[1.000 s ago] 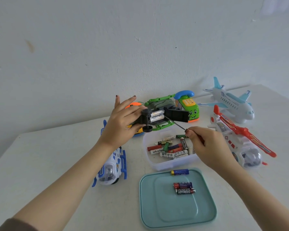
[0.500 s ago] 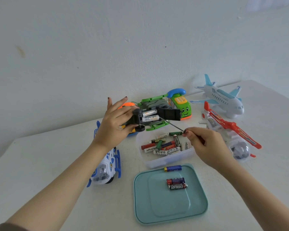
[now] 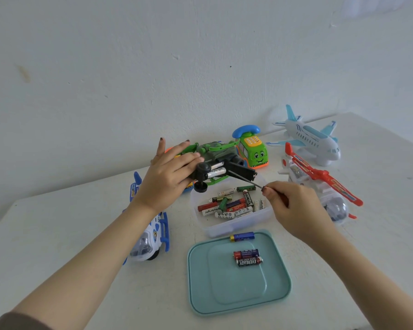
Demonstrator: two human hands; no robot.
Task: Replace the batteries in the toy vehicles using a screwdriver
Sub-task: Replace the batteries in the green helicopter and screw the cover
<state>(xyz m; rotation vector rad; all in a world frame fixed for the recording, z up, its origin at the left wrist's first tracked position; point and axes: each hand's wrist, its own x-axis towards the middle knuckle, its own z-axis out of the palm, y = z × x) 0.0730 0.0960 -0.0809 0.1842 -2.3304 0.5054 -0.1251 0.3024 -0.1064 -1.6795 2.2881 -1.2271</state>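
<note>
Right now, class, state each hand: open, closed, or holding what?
Left hand: holding the toy vehicle, battery bay exposed.
Right hand: pinching the screwdriver.

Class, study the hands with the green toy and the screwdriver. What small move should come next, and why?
Probably lever one of the two white batteries out with the screwdriver tip. The left hand grips the green toy upturned, its black cover hangs open, the batteries sit exposed, and the screwdriver, pinched by the right hand, points at their end. Whether they are spent is unclear.
</note>
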